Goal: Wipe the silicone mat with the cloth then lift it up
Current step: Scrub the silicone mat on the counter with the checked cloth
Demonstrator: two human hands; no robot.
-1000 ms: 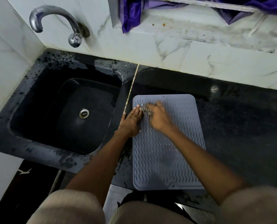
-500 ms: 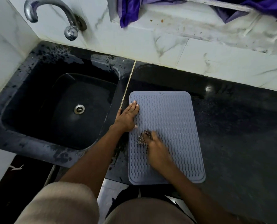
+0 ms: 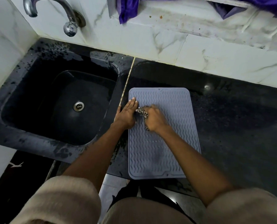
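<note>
The right hand point(image 3: 155, 121) has its fingers curled around a small bunched checkered cloth point(image 3: 142, 113) and presses it down on the upper left part of the grey silicone mat point(image 3: 171, 126). Just beside it, the left hand point(image 3: 126, 114) lies flat with straight fingers on the left edge of the mat, holding nothing, only pinning the mat against the black granite counter point(image 3: 231, 126). The mat lies flat on this counter, just to the right of the black sink point(image 3: 58, 104), and its near edge reaches to the front edge of the counter. The step in hand appears to be the wiping, and the lifting is not yet begun. To do it well, the cloth probably needs firm pressure, because the wavy ribs can keep water and dirt in the grooves; strokes along the length of the mat should clean them better. The flat hand should keep the mat from sliding, since the counter looks wet near the sink. The right half and the near part of the mat likely need passes as well before the lift.
</note>
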